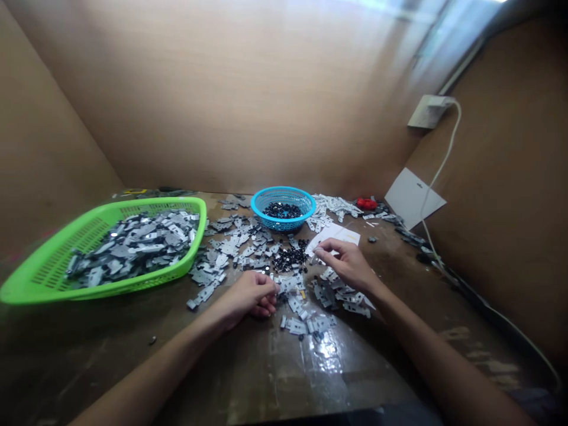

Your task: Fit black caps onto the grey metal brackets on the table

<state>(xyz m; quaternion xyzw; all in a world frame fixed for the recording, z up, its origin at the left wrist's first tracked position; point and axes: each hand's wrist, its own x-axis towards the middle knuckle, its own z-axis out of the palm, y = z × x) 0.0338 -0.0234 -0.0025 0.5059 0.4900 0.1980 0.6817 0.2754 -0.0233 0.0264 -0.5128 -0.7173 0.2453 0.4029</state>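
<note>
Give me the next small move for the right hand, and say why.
Probably lower the right hand a little towards the left and pinch one piece from the small black parts. Its fingertips are already drawn together right beside that pile, while the left hand is curled at the grey metal pieces. Whether either hand holds something already is hard to tell.

L hand (251,294) curled, R hand (348,264) fingers (323,251) pinched
</note>
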